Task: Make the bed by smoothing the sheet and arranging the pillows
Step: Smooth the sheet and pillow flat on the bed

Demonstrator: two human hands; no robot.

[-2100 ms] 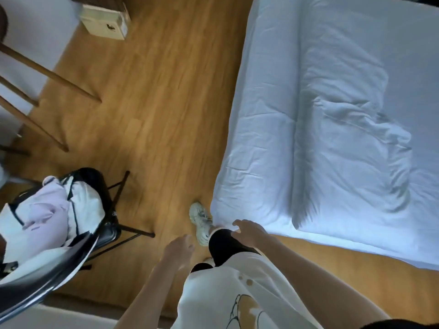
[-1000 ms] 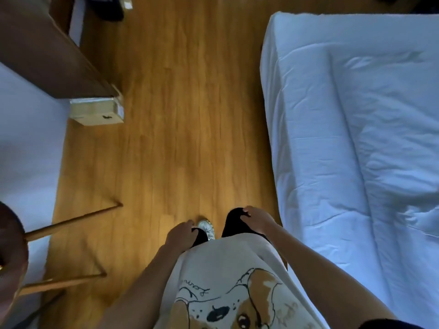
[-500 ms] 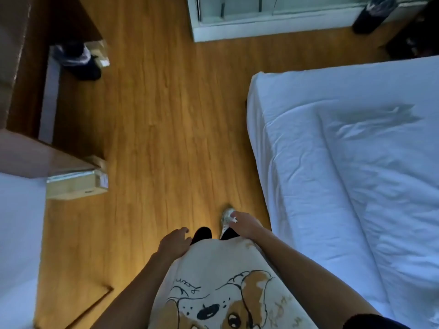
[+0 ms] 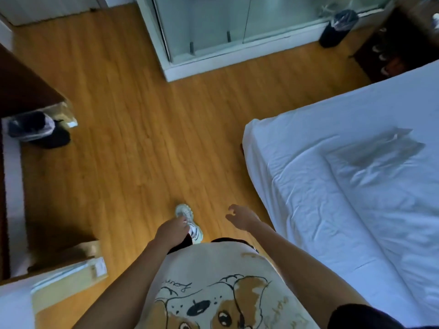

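The bed (image 4: 308,191) fills the right side, covered by a white sheet with fine creases along its near edge. A white duvet (image 4: 389,200) lies on top, rumpled near its upper corner. No pillow is in view. My left hand (image 4: 172,231) hangs in front of my body over the floor, fingers loosely curled, holding nothing. My right hand (image 4: 242,217) is out a little further, fingers relaxed and empty, a short way left of the bed's side. Neither hand touches the bedding.
Wooden floor (image 4: 142,138) stretches ahead. A glass-fronted white partition (image 4: 213,55) stands at the far end, a dark bin (image 4: 337,27) beside it. A brown desk (image 4: 21,91), a dark bag (image 4: 35,129) and a cardboard box (image 4: 69,281) line the left.
I have walked along the bed's side toward its far corner; the chair with clothes dropped out of view and the glass partition came in. My right hand lifted slightly forward.
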